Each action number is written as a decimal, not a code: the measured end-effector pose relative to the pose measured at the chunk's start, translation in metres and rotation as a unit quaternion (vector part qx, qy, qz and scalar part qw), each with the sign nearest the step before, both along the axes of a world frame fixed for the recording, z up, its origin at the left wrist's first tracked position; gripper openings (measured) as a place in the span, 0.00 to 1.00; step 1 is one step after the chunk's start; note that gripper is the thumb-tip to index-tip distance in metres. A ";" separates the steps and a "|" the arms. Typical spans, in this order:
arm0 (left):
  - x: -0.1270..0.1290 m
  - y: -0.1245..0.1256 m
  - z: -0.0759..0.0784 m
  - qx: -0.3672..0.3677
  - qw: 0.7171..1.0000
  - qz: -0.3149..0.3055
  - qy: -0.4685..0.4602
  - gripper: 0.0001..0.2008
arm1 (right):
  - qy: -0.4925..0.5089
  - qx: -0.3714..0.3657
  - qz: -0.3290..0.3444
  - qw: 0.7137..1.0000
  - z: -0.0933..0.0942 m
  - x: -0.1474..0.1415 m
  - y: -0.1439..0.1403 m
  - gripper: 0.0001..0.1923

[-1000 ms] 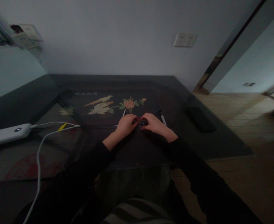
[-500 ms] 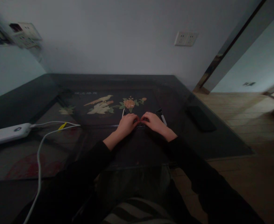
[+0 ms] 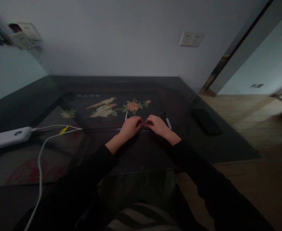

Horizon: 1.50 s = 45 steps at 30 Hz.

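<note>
My left hand (image 3: 132, 125) and my right hand (image 3: 156, 124) meet fingertip to fingertip low over the dark glossy table (image 3: 141, 154). The fingers of both are curled into a pinch, and whatever lies between them is too small and dark to make out. Just past my left hand a slim white-and-black item (image 3: 126, 115) sticks up, partly hidden by the hand. Beside my right wrist lies another small black-and-white item (image 3: 167, 120), whose kind I cannot tell.
A dark flat rectangular object (image 3: 206, 121), like a phone, lies to the right. At the left, a white power strip or power bank (image 3: 8, 138) has a white cable (image 3: 40, 166) with a yellow tag (image 3: 64, 130). The wall (image 3: 112, 41) stands behind, with a socket (image 3: 191, 38).
Both hands keep nearly the same place and pinch; the fingers shift only slightly. The view has moved a little. Nothing else visibly differs.
</note>
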<state>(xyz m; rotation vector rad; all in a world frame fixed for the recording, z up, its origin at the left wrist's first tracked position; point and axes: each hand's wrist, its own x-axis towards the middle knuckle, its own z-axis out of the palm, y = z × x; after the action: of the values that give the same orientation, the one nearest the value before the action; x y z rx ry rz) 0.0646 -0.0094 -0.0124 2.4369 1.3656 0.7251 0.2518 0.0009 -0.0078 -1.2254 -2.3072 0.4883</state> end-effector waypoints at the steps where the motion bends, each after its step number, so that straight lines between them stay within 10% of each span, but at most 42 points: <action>1: 0.000 0.000 0.001 -0.003 1.000 0.000 -0.006 0.02 | 0.005 -0.002 -0.001 1.000 0.000 0.000 0.000 0.04; 13: -0.006 0.004 0.011 -0.044 0.991 0.006 -0.129 0.06 | 0.196 -0.073 -0.053 0.976 0.007 0.009 0.004 0.03; 30: 0.003 -0.004 0.017 -0.145 0.906 -0.048 -0.395 0.11 | 0.432 -0.346 0.004 0.833 0.012 0.003 -0.005 0.17; 35: 0.001 -0.005 0.020 -0.115 0.920 -0.027 -0.375 0.08 | 0.433 -0.334 -0.015 0.837 0.015 0.004 -0.005 0.12; 45: -0.002 -0.004 0.016 -0.037 0.974 -0.034 -0.220 0.05 | 0.320 -0.139 -0.021 0.937 0.016 0.008 -0.001 0.14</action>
<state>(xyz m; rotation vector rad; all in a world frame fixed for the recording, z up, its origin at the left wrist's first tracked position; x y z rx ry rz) 0.0627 -0.0132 0.0041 2.0844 1.1072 1.0933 0.2593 -0.0003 0.0083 -1.0281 -1.6904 1.0516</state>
